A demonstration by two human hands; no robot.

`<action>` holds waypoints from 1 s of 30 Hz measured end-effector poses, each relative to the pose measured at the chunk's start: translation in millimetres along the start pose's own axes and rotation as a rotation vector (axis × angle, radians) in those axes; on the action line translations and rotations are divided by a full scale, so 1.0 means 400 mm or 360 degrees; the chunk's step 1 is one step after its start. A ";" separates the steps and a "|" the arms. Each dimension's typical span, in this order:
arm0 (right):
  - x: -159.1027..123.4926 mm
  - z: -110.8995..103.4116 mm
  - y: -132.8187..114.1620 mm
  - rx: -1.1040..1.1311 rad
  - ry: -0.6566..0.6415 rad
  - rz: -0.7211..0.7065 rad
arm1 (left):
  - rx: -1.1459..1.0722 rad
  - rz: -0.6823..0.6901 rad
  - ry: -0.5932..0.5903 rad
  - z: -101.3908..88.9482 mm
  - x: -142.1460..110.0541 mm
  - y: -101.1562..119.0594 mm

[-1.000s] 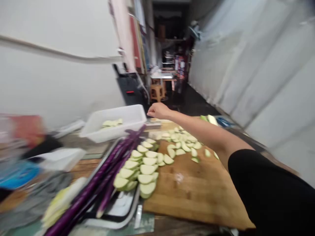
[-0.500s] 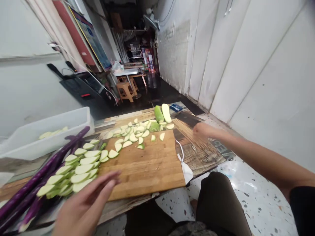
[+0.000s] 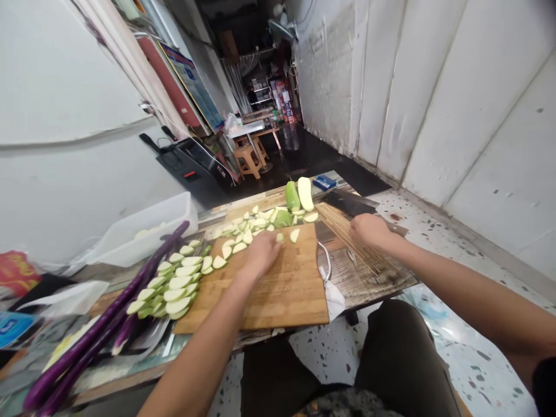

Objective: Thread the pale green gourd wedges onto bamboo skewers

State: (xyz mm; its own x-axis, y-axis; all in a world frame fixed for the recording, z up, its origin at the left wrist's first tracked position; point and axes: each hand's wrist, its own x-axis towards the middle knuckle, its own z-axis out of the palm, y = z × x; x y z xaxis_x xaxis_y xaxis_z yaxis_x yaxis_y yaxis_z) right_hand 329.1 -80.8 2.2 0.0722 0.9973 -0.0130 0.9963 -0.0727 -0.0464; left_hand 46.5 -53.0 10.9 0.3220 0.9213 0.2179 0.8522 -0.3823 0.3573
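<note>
Over the far part of the wooden cutting board (image 3: pixel 282 289), my left hand (image 3: pixel 263 252) has its fingers curled together. Their tips meet a small half-round vegetable slice (image 3: pixel 280 237); whether they grip it is hidden. Another slice (image 3: pixel 295 235) lies just to the right. A heap of cut pieces (image 3: pixel 247 223), white with green skin, spreads along the board's far edge. My right hand (image 3: pixel 369 229) is closed over a bundle of thin bamboo skewers (image 3: pixel 334 223) on the table, fingertips out of sight among them.
Stacked long slices (image 3: pixel 178 284) and purple eggplants (image 3: pixel 113 295) lie left of the board. Behind them stands a white plastic tub (image 3: pixel 152 217). A dark knife blade (image 3: pixel 347 202), a blue box (image 3: pixel 324 182) and two green vegetable halves (image 3: pixel 292 197) are at the far right.
My left hand has moved from the board's near left forward to the slices at its far side, fingers now curled. My right hand has settled onto the skewers. The view has turned leftward.
</note>
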 end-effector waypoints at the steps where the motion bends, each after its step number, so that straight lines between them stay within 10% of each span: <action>1: -0.003 -0.005 0.001 -0.0003 0.0008 -0.0006 | 0.0054 0.0008 -0.0041 0.002 0.008 0.001; 7: -0.017 -0.058 0.013 0.0192 0.0268 -0.0035 | 0.0261 -0.0312 0.0087 -0.056 0.053 -0.056; 12: -0.023 -0.076 -0.022 0.1023 0.0454 -0.0084 | 0.0330 -0.0330 -0.0062 -0.079 0.076 -0.092; 21: -0.029 -0.009 -0.228 0.2467 0.0030 -0.0104 | 0.0739 -0.0029 -0.0265 -0.014 0.110 -0.059; 30: -0.015 -0.022 -0.281 0.2436 -0.0288 -0.0210 | 0.0838 -0.0097 -0.0492 -0.023 0.141 -0.007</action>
State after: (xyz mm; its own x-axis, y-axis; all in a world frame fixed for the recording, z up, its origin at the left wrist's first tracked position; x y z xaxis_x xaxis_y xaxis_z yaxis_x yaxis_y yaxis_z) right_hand 217.3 -78.5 16.3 -0.1285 0.9910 -0.0380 -0.0120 -0.0398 -0.9991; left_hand 58.5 -0.7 30.5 0.3040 0.9483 -0.0908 0.9367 -0.3149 -0.1531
